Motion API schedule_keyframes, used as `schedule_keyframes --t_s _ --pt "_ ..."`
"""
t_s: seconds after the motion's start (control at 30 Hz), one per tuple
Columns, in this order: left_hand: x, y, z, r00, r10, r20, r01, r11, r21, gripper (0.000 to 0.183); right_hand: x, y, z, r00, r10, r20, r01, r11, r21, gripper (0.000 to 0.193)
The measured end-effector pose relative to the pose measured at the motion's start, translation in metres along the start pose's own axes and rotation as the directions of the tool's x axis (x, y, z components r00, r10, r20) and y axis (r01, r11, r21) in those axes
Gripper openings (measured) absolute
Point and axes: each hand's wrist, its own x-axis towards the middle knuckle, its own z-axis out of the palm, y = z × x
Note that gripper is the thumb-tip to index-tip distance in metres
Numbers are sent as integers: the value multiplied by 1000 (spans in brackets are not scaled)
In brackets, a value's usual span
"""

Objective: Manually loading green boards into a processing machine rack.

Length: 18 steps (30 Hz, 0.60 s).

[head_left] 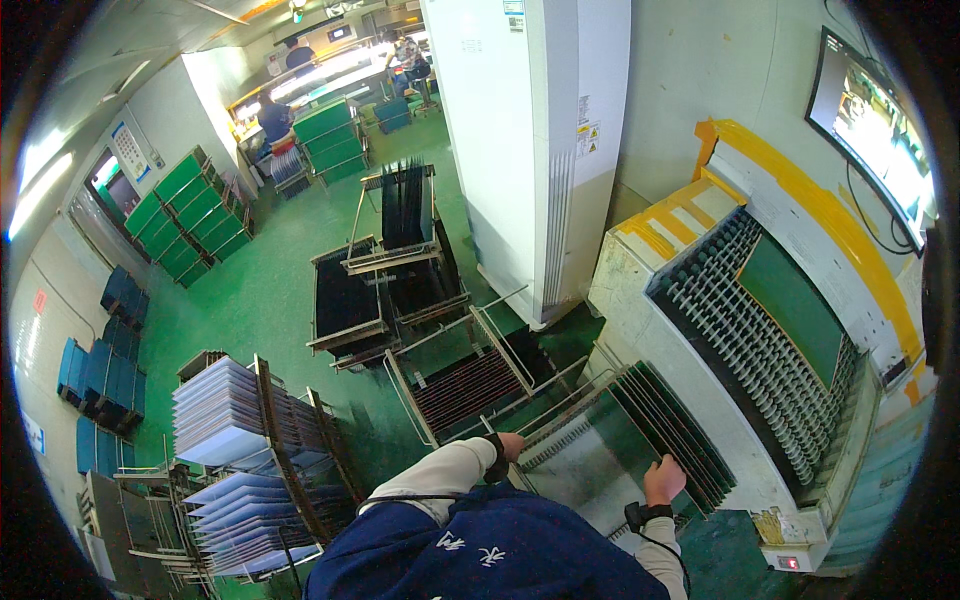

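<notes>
A slotted metal rack [560, 432] stands just in front of me, with several thin dark green panels [672, 432] upright at its right side. My left hand [512, 446] is closed at the rack's near left corner; its fingertips are partly hidden. My right hand [663, 481] is closed on the near edge of a green panel, thumb up. Between my hands lies the rack's greyish, see-through-looking middle [590, 465]. To the right, another green panel [795, 305] lies flat on the rollers [750, 345] of a conveyor machine.
Racks of white sheets [225, 415] stand at left. Dark metal racks [410, 270] stand ahead on the green floor [265, 300]. A tall white cabinet [500, 130] rises beyond the machine. A wall screen [870, 130] hangs at right. People [275, 115] work at the far lit bench.
</notes>
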Motion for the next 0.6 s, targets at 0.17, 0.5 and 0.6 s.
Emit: schedule_keyframes --t_s 0.17,0.5,0.6 --pt "1 -6 3 1000 3 5 -3 998 -68 22 1 1 2 1000 -15 -11 15 1000 4 19" --pt "-24 15 -22 996 -63 68 71 989 -128 23 1 -5 -10 999 16 48 -16 1000 -3 20" --pt "-24 13 -16 997 -77 2 77 993 -84 23 2 -3 -5 999 17 46 -17 1000 -3 20"
